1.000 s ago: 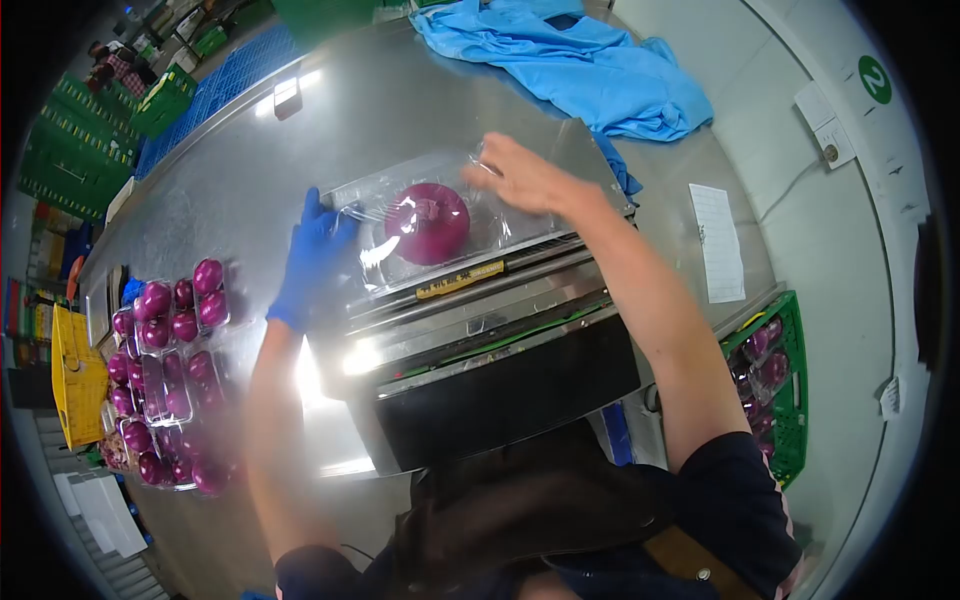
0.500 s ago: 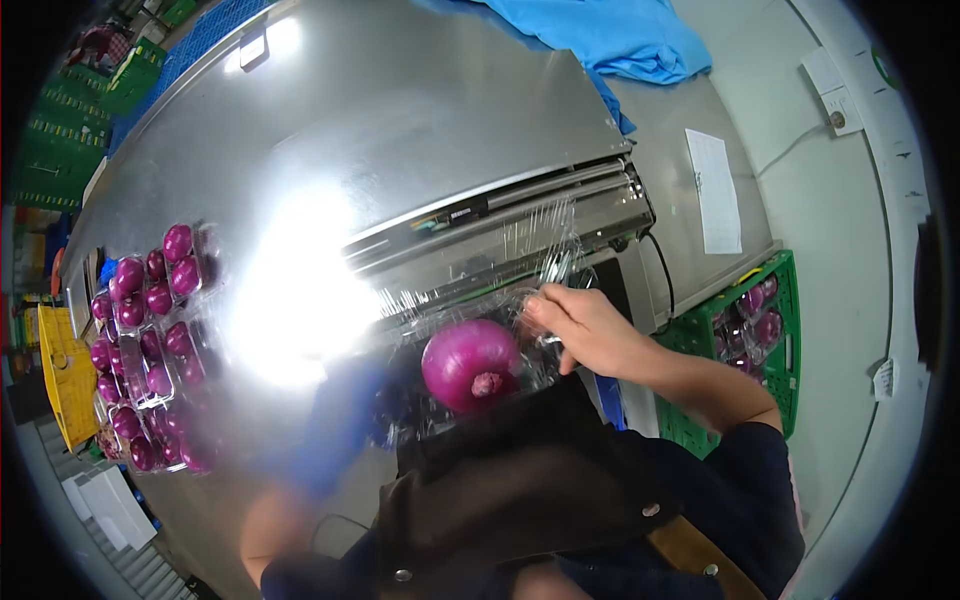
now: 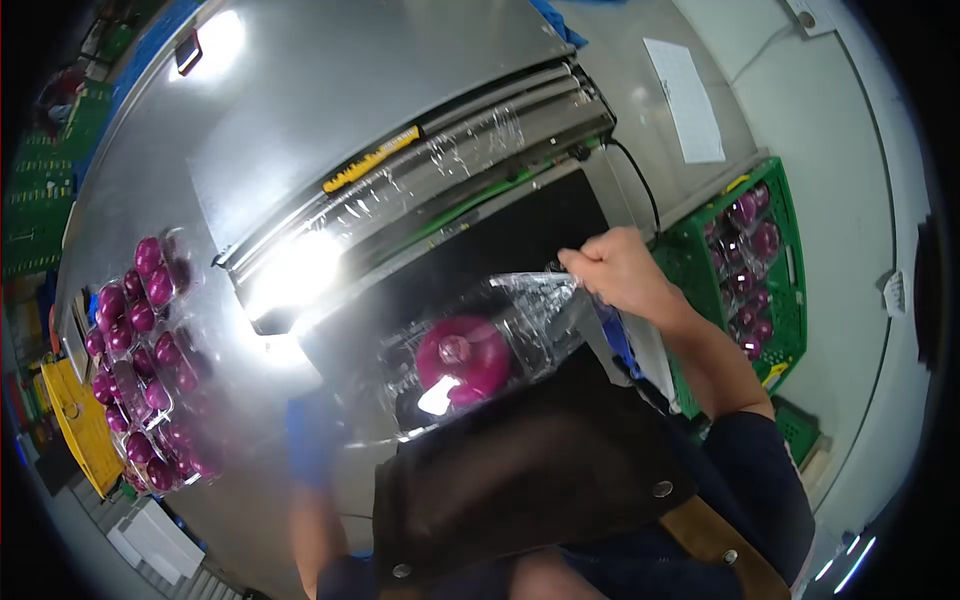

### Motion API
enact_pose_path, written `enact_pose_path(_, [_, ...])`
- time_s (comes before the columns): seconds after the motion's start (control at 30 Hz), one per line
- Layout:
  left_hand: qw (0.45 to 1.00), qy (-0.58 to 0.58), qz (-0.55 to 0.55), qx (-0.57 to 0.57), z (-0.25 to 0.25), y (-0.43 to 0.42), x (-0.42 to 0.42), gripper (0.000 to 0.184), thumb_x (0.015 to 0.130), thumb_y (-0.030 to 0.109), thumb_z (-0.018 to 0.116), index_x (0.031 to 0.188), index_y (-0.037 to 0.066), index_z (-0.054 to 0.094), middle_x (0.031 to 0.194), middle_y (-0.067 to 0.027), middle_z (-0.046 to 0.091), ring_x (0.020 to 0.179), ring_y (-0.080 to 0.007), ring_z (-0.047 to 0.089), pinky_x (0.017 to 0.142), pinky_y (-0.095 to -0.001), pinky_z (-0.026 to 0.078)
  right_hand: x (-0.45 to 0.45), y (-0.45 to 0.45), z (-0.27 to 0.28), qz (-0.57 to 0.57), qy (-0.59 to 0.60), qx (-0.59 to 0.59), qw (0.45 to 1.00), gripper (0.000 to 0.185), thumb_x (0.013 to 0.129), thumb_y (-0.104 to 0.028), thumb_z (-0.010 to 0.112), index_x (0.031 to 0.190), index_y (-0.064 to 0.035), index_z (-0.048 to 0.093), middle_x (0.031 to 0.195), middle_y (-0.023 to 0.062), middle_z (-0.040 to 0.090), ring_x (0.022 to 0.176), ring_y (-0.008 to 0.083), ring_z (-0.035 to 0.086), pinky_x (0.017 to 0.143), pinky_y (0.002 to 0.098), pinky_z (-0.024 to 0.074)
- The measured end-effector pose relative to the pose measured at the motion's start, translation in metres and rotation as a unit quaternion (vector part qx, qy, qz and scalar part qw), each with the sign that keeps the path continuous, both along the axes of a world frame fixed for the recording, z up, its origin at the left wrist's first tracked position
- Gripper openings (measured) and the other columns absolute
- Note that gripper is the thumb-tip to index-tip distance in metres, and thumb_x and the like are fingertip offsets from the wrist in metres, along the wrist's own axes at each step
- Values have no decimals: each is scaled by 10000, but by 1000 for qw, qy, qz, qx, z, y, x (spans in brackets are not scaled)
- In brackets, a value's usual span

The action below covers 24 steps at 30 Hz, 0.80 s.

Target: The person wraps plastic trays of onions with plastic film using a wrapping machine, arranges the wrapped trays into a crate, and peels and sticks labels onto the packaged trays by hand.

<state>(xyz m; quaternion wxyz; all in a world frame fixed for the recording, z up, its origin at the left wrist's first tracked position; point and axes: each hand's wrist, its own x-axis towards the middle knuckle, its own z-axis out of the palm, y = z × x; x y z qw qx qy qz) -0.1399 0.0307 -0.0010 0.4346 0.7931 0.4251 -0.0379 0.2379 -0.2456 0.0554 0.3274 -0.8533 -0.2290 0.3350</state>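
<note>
Close to my apron lies a large red onion (image 3: 480, 350) under clear plastic film (image 3: 545, 300) with bright reflections on it. My right hand (image 3: 622, 272), bare, pinches a gathered corner of that film and pulls it taut to the right. On the other side, my left hand (image 3: 315, 435) wears a blue glove and is smeared by motion, so its fingers do not show. A film edge runs towards the glove, but whether it is gripped is unclear. Just beyond the onion is the black plate (image 3: 500, 235) of a film wrapping machine (image 3: 440, 165) with rollers.
At left on the steel table (image 3: 300, 70) stand several clear trays of red onions (image 3: 145, 340). A green crate (image 3: 790, 290) at right holds more packed onions. A yellow crate (image 3: 80, 425) is at far left. A paper sheet (image 3: 688, 100) lies behind the machine, beside a black cable (image 3: 640, 185).
My right hand has moved up and right with the film, drawing it away from the machine's rollers. The onion has turned. My gloved left hand has shifted lower, and the camera view has moved.
</note>
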Motion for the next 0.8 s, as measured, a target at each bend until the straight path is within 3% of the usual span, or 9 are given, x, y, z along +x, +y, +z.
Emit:
enact_pose_path(0.03, [939, 62, 201, -273, 8, -17, 4, 300, 917, 243, 576, 685, 56, 612, 528, -6, 498, 424, -112, 487, 383, -262, 365, -8, -16, -12, -17, 70, -54, 996, 370, 818, -222, 628, 544, 26, 607, 484, 124, 554, 434, 210, 548, 468, 318, 421])
enact_pose_path(0.1, [936, 121, 224, -241, 18, -65, 31, 283, 919, 225, 571, 695, 56, 609, 531, 9, 499, 464, -95, 495, 411, -261, 373, -27, -42, -45, -22, 179, -98, 979, 322, 787, -229, 610, 575, 8, 655, 529, 86, 620, 489, 121, 591, 499, 274, 467])
enact_pose_path(0.17, [989, 47, 26, -139, -67, -83, -5, 232, 923, 191, 556, 792, 16, 631, 598, -3, 551, 488, -113, 499, 435, -285, 402, -63, -49, -98, -62, 221, -71, 971, 263, 791, -217, 622, 667, 9, 676, 549, 88, 624, 478, 139, 590, 495, 302, 474])
enact_pose_path(0.27, [972, 11, 81, -219, -134, -118, -9, 215, 910, 173, 521, 1047, 20, 585, 877, -62, 620, 755, -175, 581, 665, -337, 480, -110, -12, -140, 119, -83, 160, 976, 207, 789, -194, 614, 881, -29, 700, 787, 169, 647, 735, 199, 638, 702, 355, 507])
enact_pose_path(0.33, [925, -57, 149, -345, -150, -136, -6, 279, 907, 184, 520, 1133, 23, 555, 994, -84, 622, 874, -196, 594, 765, -357, 492, -111, 0, -136, 138, 282, 44, 948, 281, 811, -258, 629, 959, -27, 686, 885, 164, 647, 824, 214, 624, 771, 365, 497])
enact_pose_path(0.4, [904, -47, 169, -391, -144, -149, 2, 299, 909, 199, 517, 1150, 24, 546, 1015, -90, 616, 894, -200, 591, 781, -359, 487, -126, 3, -113, 59, 378, 254, 888, 365, 840, -335, 642, 1007, -11, 660, 959, 124, 648, 876, 200, 610, 791, 337, 490])
enact_pose_path(0.47, [901, -27, 151, -406, -130, -155, 12, 319, 911, 215, 514, 1167, 25, 536, 1035, -96, 609, 914, -204, 587, 798, -362, 483, -133, 11, -76, 90, 451, 255, 850, 289, 882, -294, 603, 984, -25, 631, 947, 99, 642, 865, 177, 605, 749, 320, 487])
enact_pose_path(0.57, [910, -16, 76, -408, -106, -154, 43, 350, 914, 238, 509, 1192, 27, 521, 1067, -105, 600, 944, -209, 581, 823, -365, 476, -134, 21, -42, 319, 224, 303, 870, 176, 912, -225, 587, 861, -57, 579, 892, 45, 621, 815, 119, 575, 660, 298, 471])
enact_pose_path(0.8, [877, -61, -219, -424, -39, -190, 139, 423, 921, 293, 499, 1252, 30, 488, 1139, -125, 579, 1014, -223, 568, 882, -374, 459, -70, -90, -44, 65, 194, 130, 970, 282, 930, -243, 563, 1110, -26, 580, 1134, 128, 596, 1037, 234, 586, 900, 332, 465])
